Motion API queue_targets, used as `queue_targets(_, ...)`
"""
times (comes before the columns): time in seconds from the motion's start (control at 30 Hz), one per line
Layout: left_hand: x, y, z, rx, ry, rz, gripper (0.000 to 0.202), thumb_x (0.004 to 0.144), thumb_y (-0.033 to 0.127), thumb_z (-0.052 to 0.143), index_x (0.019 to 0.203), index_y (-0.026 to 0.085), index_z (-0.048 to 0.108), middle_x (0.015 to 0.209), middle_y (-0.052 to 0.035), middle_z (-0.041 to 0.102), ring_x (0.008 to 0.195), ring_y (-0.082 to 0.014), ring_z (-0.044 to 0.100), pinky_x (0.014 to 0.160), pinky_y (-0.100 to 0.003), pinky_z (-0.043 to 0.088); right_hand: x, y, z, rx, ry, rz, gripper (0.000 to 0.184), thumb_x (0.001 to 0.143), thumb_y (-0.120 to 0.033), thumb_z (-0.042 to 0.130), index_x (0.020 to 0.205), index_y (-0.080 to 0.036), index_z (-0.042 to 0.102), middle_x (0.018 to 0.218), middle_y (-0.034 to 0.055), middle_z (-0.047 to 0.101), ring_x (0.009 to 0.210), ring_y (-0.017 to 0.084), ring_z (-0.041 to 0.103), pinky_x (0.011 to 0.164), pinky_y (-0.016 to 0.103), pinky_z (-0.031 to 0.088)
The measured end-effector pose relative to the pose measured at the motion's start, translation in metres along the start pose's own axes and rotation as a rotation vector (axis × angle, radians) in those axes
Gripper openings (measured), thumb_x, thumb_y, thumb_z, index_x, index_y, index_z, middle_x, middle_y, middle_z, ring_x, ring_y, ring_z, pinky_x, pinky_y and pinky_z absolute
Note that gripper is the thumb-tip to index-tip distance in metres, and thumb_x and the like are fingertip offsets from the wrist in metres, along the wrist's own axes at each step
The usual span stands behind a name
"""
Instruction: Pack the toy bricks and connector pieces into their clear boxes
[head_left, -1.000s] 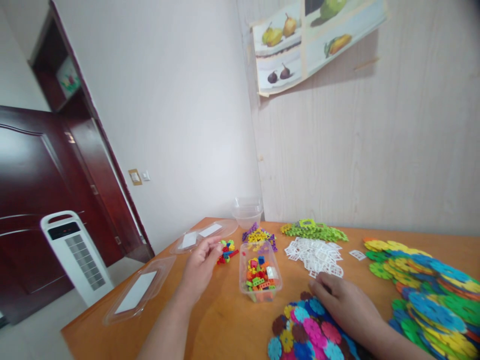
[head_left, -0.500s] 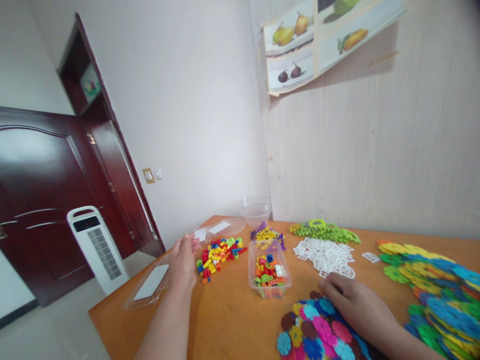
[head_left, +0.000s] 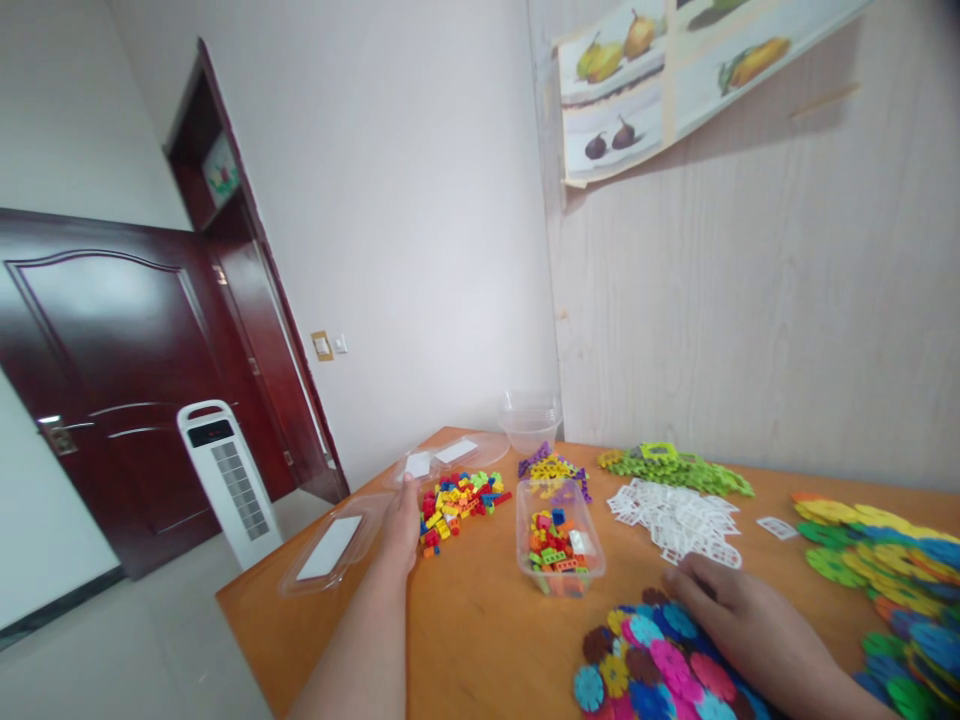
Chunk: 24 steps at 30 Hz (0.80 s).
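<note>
My left hand lies on the orange table, fingers stretched toward a heap of small coloured bricks, its edge touching the heap. It holds nothing. My right hand rests palm down on a pile of coloured snowflake discs near the front, fingers loosely spread. Between the hands stands a clear plastic tub holding several more small bricks.
Clear lids lie near the table's left edge. Stacked clear bowls, purple-yellow pieces, green pieces, white square pieces and a big disc pile fill the back and right. A white tower fan stands by a dark door.
My left hand has moved from above the small bricks down to the left side of the heap, now flat on the table. The camera has panned left. The right hand stays put.
</note>
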<state>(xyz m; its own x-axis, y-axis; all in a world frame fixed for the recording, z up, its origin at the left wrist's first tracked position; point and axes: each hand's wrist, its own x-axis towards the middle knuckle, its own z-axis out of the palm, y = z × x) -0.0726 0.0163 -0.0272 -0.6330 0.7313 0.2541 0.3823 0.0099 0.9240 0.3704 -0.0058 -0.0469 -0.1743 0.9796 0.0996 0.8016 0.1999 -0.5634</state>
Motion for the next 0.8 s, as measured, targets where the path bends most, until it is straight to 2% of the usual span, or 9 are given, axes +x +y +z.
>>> queue_targets(0.13, 0.006, 0.002, 0.006, -0.072, -0.009, -0.021, 0.071, 0.089, 0.07, 0.03, 0.117, 0.015, 0.064, 0.135, -0.0165, 0.059, 0.124, -0.0247, 0.056, 0.103, -0.04, 0.043, 0.0, 0.001, 0.001, 0.019, 0.006, -0.007, 0.038, 0.092, -0.051, 0.038, 0.069, -0.025, 0.053, 0.072, 0.0007, 0.069, 0.071, 0.02, 0.064, 0.061, 0.027, 0.037)
queue_targets(0.27, 0.02, 0.004, 0.007, -0.081, -0.042, 0.012, 0.071, 0.089, 0.071, 0.03, 0.112, 0.016, 0.067, 0.133, -0.0147, 0.061, 0.125, -0.0255, 0.055, 0.107, -0.042, 0.039, 0.0, 0.002, 0.002, 0.045, -0.005, -0.001, 0.038, 0.093, -0.051, 0.038, 0.072, -0.025, 0.056, 0.075, 0.0014, 0.07, 0.074, 0.021, 0.065, 0.063, 0.027, 0.039)
queue_targets(0.43, 0.037, 0.012, 0.006, -0.067, -0.221, -0.009, 0.074, 0.086, 0.076, 0.03, 0.109, 0.018, 0.07, 0.131, -0.0142, 0.063, 0.126, -0.027, 0.054, 0.108, -0.043, 0.037, 0.0, 0.002, 0.003, 0.046, -0.014, 0.015, 0.039, 0.093, -0.052, 0.035, 0.072, -0.025, 0.054, 0.075, 0.001, 0.069, 0.075, 0.021, 0.065, 0.065, 0.027, 0.04)
queue_targets(0.6, 0.043, 0.027, 0.01, 0.014, -0.412, -0.047, 0.078, 0.084, 0.079, 0.027, 0.107, 0.02, 0.071, 0.129, -0.0132, 0.065, 0.125, -0.0264, 0.056, 0.107, -0.04, 0.039, -0.001, 0.004, 0.005, 0.045, 0.002, 0.017, 0.039, 0.093, -0.052, 0.035, 0.072, -0.025, 0.052, 0.074, 0.0007, 0.068, 0.075, 0.021, 0.065, 0.065, 0.027, 0.04)
queue_targets(0.8, 0.054, 0.035, 0.018, 0.146, -0.48, -0.05, 0.08, 0.078, 0.084, 0.03, 0.112, 0.024, 0.071, 0.129, -0.0103, 0.065, 0.125, -0.0298, 0.055, 0.101, -0.04, 0.042, 0.001, 0.007, 0.008, 0.041, 0.005, 0.019, 0.038, 0.093, -0.052, 0.037, 0.072, -0.025, 0.053, 0.074, 0.0005, 0.068, 0.074, 0.02, 0.064, 0.063, 0.027, 0.039)
